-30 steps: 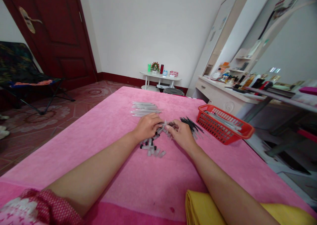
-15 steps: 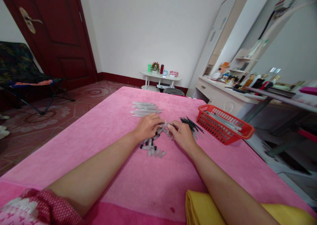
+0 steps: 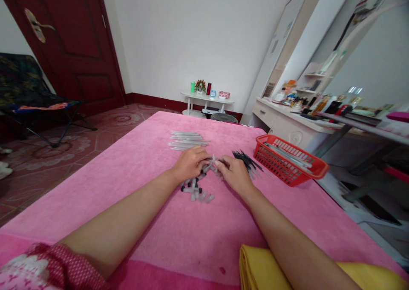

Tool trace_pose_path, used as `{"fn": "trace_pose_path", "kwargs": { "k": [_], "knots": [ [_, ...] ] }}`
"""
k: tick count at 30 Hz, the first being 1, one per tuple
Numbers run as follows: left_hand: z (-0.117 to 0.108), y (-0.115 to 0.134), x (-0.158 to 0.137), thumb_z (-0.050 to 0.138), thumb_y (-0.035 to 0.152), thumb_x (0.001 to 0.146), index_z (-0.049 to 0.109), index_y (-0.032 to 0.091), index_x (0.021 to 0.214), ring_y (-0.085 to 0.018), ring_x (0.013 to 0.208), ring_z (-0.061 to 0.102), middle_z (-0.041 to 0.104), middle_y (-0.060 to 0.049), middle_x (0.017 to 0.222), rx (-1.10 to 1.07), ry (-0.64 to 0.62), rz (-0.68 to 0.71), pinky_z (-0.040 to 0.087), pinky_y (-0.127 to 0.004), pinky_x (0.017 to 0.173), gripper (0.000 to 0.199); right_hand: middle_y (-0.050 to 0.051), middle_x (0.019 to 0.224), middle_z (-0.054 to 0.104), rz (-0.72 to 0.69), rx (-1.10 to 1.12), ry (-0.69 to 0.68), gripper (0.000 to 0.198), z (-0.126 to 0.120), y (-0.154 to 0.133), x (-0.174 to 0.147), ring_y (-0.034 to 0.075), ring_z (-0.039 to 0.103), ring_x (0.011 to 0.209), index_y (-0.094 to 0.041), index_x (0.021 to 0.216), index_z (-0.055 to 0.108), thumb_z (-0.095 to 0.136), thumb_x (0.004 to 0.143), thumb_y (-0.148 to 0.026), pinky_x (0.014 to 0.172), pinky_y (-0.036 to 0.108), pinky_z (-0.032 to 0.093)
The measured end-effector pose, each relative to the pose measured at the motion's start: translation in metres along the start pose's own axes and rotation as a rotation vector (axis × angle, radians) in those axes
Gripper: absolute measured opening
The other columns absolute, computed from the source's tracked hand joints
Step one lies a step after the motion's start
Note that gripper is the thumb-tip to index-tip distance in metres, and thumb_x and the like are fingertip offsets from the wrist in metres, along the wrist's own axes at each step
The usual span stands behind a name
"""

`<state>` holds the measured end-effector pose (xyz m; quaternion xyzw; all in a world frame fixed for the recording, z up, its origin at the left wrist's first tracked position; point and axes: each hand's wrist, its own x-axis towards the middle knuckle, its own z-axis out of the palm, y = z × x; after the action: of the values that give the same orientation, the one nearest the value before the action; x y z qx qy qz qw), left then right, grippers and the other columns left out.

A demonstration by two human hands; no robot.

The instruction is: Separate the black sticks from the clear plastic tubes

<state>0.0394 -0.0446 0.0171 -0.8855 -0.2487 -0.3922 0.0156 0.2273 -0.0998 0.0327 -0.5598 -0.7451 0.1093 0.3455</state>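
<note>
Left hand (image 3: 191, 162) and right hand (image 3: 235, 170) meet around mid-worktop (image 3: 172, 239), fingers pinched narrow on a small pale piece (image 3: 213, 158), its detail blurred. Loose clear pieces (image 3: 194, 190) lie nearer the front edge; clear tubes (image 3: 185, 142) toward the far edge, black-ended rods (image 3: 246, 159) and red basket (image 3: 281, 176) toward the right.

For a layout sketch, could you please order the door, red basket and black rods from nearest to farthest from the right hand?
1. Black rods, beside the right hand.
2. Red basket, farther right.
3. Door, background left.
</note>
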Motion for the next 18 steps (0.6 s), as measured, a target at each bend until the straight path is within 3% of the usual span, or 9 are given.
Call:
{"fn": "trace_pose_path", "kwargs": {
  "k": [2, 7, 12, 18],
  "knots": [
    [0.0001, -0.0003, -0.0001, 0.054, 0.015, 0.082, 0.067, 0.018, 0.092, -0.021, 0.086, 0.058, 0.064, -0.007, 0.084, 0.005, -0.003, -0.001, 0.046, -0.033, 0.076, 0.017, 0.0, 0.058, 0.06, -0.001, -0.003, 0.004, 0.025, 0.0001, -0.0005, 0.0, 0.014, 0.054, 0.054, -0.019, 0.071, 0.061, 0.051, 0.085, -0.038, 0.053, 0.023, 0.036],
    [-0.0003, -0.0002, 0.0001, 0.053, 0.015, 0.083, 0.068, 0.018, 0.093, -0.019, 0.083, 0.058, 0.064, -0.006, 0.082, 0.001, -0.018, 0.013, 0.046, -0.032, 0.073, 0.018, 0.001, 0.055, 0.06, 0.001, -0.009, -0.031, 0.038, -0.0012, -0.0019, 0.0002, 0.014, 0.054, 0.054, -0.019, 0.06, 0.058, 0.043, 0.09, -0.037, 0.053, 0.023, 0.036],
    [-0.0004, -0.0005, 0.0002, 0.053, 0.015, 0.083, 0.068, 0.018, 0.092, -0.02, 0.084, 0.058, 0.064, -0.006, 0.083, -0.001, -0.005, 0.003, 0.046, -0.032, 0.074, 0.018, 0.0, 0.059, 0.062, -0.015, -0.029, -0.005, 0.027, 0.0005, 0.0001, 0.0003, 0.014, 0.055, 0.056, -0.019, 0.068, 0.061, 0.052, 0.085, -0.039, 0.054, 0.023, 0.036],
    [-0.0009, 0.0004, 0.0003, 0.052, 0.015, 0.083, 0.067, 0.018, 0.093, -0.019, 0.083, 0.057, 0.064, -0.006, 0.082, 0.009, -0.025, 0.015, 0.046, -0.031, 0.074, 0.018, 0.001, 0.056, 0.061, 0.0, -0.017, -0.038, 0.037, 0.0023, 0.0031, -0.0004, 0.014, 0.055, 0.054, -0.02, 0.062, 0.059, 0.044, 0.089, -0.039, 0.053, 0.023, 0.035]
  ]
}}
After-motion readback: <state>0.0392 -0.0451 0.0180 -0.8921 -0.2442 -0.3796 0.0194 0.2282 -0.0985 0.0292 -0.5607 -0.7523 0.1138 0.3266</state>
